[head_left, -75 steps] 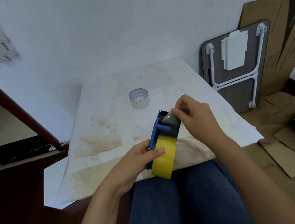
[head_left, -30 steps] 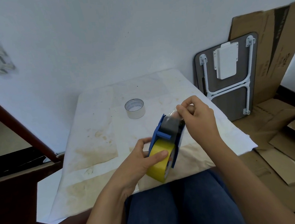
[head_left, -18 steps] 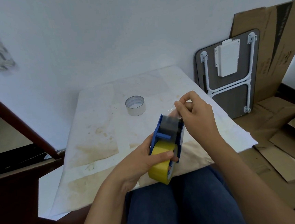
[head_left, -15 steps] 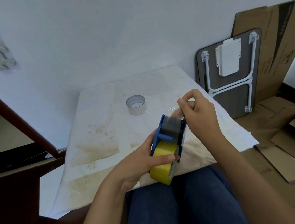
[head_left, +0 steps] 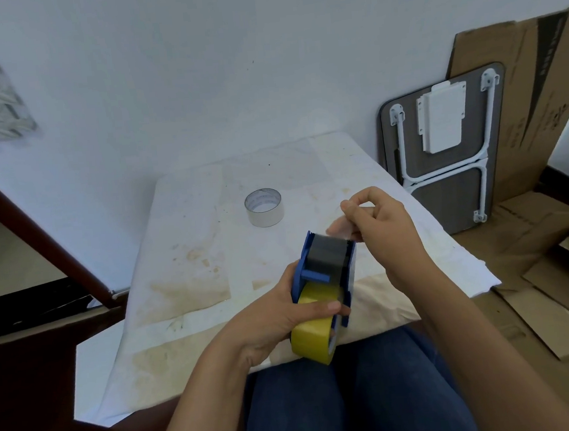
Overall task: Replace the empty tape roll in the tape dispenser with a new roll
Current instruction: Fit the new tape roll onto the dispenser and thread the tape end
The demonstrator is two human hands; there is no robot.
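Observation:
A blue tape dispenser [head_left: 325, 266] is held above the table's near edge, with a yellow tape roll [head_left: 316, 334] seated in its lower part. My left hand [head_left: 278, 319] grips the dispenser and roll from the left, thumb across the roll. My right hand [head_left: 380, 227] pinches the clear free end of the tape [head_left: 341, 227] just above the dispenser's grey roller, pulling it up and to the right. The empty tape roll [head_left: 264, 206], a whitish core, stands on the table farther back.
The small table [head_left: 194, 257] is covered with stained white paper and stands against a white wall. A folded grey table [head_left: 442, 153] and flat cardboard [head_left: 555, 260] lie at the right. A dark wooden beam [head_left: 38, 243] slants at the left. My blue-jeaned legs are below.
My right hand has lifted up and to the right, drawing the tape's free end away from the dispenser's top. My left hand keeps its hold on the dispenser and roll.

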